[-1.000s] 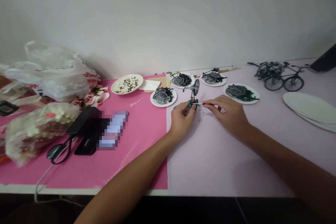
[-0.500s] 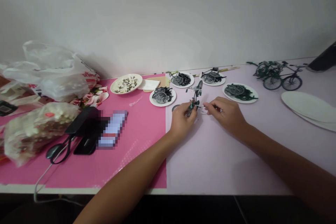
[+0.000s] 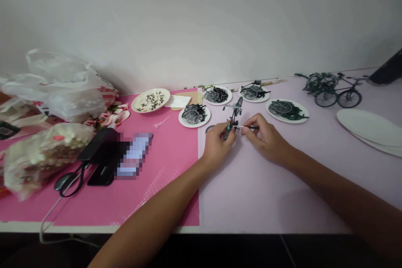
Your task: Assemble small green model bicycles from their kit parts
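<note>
My left hand (image 3: pixel 219 141) is closed around a small model bicycle (image 3: pixel 236 111), dark green with a wheel and handlebars pointing away from me. In my right hand (image 3: pixel 266 137) is a thin screwdriver (image 3: pixel 253 127) with a dark handle. Its metal shaft points left and meets the bicycle's frame beside my left fingertips; the exact contact spot is too small to make out. A loose wheel (image 3: pixel 210 128) lies partly hidden behind my left hand.
Plates of dark bicycle parts (image 3: pixel 287 116) stand behind my hands. Finished-looking model bicycles (image 3: pixel 337 92) and white plates (image 3: pixel 370 127) are at right. On the left are a bowl of small pieces (image 3: pixel 150 101), a phone (image 3: pixel 135 155), a black box (image 3: pixel 99 145) and plastic bags (image 3: pixel 63 88).
My right hand has shifted its fingers on the screwdriver, and more of the dark handle now shows. The left hand and the bicycle stay nearly in place.
</note>
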Tool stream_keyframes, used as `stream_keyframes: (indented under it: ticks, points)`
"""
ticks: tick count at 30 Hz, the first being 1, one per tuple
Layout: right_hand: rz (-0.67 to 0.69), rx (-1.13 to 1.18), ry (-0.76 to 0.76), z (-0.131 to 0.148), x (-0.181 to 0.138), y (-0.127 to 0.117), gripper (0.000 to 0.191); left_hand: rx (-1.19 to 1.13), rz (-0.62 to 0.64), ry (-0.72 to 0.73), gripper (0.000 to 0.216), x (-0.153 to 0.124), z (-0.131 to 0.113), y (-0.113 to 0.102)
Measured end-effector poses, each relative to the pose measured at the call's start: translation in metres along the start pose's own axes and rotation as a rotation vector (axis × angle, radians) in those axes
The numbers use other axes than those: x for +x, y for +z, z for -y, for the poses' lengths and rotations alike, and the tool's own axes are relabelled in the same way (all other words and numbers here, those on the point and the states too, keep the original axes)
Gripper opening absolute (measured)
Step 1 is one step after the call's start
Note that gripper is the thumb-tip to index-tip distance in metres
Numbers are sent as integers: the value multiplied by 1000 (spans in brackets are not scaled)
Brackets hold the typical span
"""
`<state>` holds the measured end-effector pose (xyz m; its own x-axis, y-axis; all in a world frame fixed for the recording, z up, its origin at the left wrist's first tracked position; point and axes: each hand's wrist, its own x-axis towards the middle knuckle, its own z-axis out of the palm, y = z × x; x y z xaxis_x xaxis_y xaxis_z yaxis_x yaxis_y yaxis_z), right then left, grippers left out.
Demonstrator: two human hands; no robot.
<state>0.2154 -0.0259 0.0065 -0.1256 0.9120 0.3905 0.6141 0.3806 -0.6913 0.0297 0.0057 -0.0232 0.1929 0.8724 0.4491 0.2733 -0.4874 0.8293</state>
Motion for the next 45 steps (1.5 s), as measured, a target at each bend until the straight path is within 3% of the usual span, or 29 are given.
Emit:
stream_keyframes:
  ticks: [7, 15, 18, 23, 28, 41, 45]
  points:
    - [63, 26, 19, -2, 1, 0, 21, 1, -19, -1, 19, -1, -1, 0]
    - [85, -40, 2, 5, 2, -5, 50, 22, -2, 39, 19, -5, -10, -3]
    - [87, 8, 4, 5, 1, -4, 45, 33, 3, 41, 20, -4, -9, -3]
    - [73, 138, 18, -5, -1, 1, 19, 35, -9, 4, 19, -2, -6, -2]
    - [87, 256, 39, -13, -1, 5, 21, 48, -6, -13, 16, -2, -5, -2]
    - [73, 77, -25, -4, 0, -1, 32, 13, 18, 1, 19, -2, -4, -1]
    - [74, 95, -11, -5, -1, 1, 28, 23, 16, 5, 19, -2, -3, -1]
